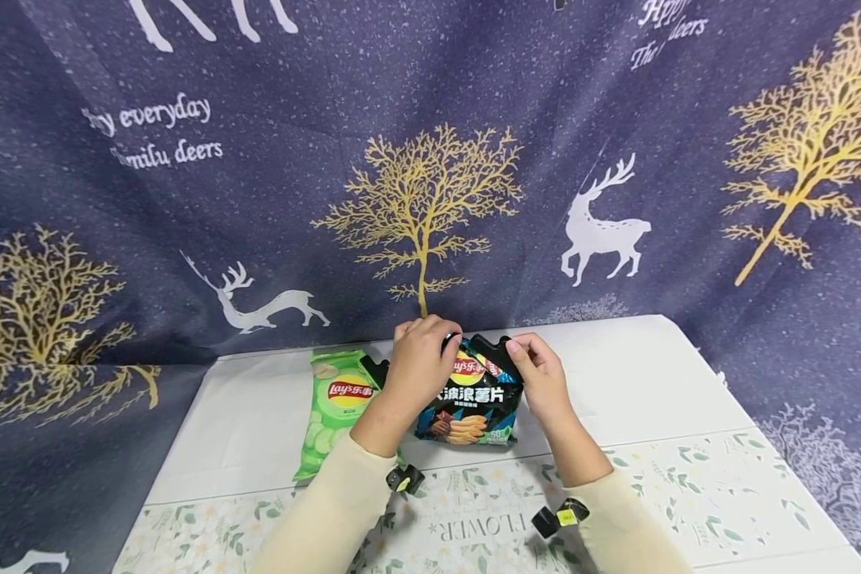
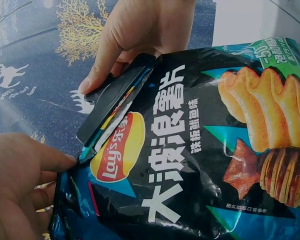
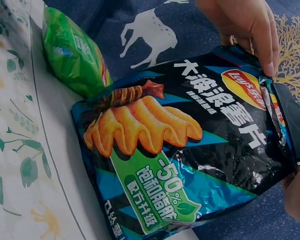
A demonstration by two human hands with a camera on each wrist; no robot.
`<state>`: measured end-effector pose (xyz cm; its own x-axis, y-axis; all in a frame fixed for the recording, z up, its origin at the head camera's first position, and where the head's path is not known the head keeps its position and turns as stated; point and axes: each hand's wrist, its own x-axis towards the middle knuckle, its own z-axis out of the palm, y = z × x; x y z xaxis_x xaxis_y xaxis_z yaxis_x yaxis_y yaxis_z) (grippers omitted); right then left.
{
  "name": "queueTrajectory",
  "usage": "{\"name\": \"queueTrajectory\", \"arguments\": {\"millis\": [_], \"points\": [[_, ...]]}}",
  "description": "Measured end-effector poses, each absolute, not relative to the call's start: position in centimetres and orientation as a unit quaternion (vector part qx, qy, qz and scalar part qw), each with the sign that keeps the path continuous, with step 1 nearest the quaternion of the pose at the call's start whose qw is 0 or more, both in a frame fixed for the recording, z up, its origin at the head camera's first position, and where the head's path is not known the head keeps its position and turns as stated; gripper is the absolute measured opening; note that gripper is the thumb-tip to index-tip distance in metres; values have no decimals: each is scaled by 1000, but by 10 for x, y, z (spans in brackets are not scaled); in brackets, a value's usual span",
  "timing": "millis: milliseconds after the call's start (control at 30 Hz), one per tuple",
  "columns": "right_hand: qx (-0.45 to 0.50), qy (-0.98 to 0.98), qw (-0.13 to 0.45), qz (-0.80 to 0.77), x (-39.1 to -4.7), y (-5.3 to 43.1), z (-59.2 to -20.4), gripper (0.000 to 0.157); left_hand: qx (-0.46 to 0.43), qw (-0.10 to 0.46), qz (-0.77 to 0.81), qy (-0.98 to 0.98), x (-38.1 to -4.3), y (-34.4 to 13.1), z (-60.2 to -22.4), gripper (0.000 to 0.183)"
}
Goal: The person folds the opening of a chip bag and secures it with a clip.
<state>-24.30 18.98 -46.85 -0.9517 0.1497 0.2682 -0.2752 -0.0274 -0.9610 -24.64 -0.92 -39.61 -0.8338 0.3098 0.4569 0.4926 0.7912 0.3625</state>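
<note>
A black and blue bag of potato chips (image 1: 466, 406) stands upright, its printed front facing me. At its top left corner my left hand (image 1: 423, 359) pinches the bag's edge; the thumb and fingertip show close up in the left wrist view. A black bag clip (image 2: 115, 105) lies along the bag's folded top edge. My right hand (image 1: 541, 375) grips that clip near its far end, thumb on the front side, as the left wrist view shows. In the right wrist view, the right hand (image 3: 297, 195) is partly cut off at the frame's edge.
A green bag of chips (image 1: 337, 406) lies on the table left of the black bag. Another black piece (image 1: 375, 370) shows by its upper right corner, partly behind my left hand. A dark curtain (image 1: 430, 199) with printed trees and deer hangs behind the white table (image 1: 617, 375).
</note>
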Motion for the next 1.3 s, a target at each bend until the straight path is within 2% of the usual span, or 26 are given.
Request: {"name": "queueTrajectory", "arguments": {"millis": [700,933,1300], "points": [[17,-657,183,731,-239,178,-469,23,-214,190,-243,-927,-246,-9,-396,24],[18,-654,180,735,-222,171,-443,23,-213,192,-241,-927,-246,-9,-396,23],[27,-657,186,730,-222,169,-444,19,-216,202,-241,-924,-247,-10,-396,21]]}}
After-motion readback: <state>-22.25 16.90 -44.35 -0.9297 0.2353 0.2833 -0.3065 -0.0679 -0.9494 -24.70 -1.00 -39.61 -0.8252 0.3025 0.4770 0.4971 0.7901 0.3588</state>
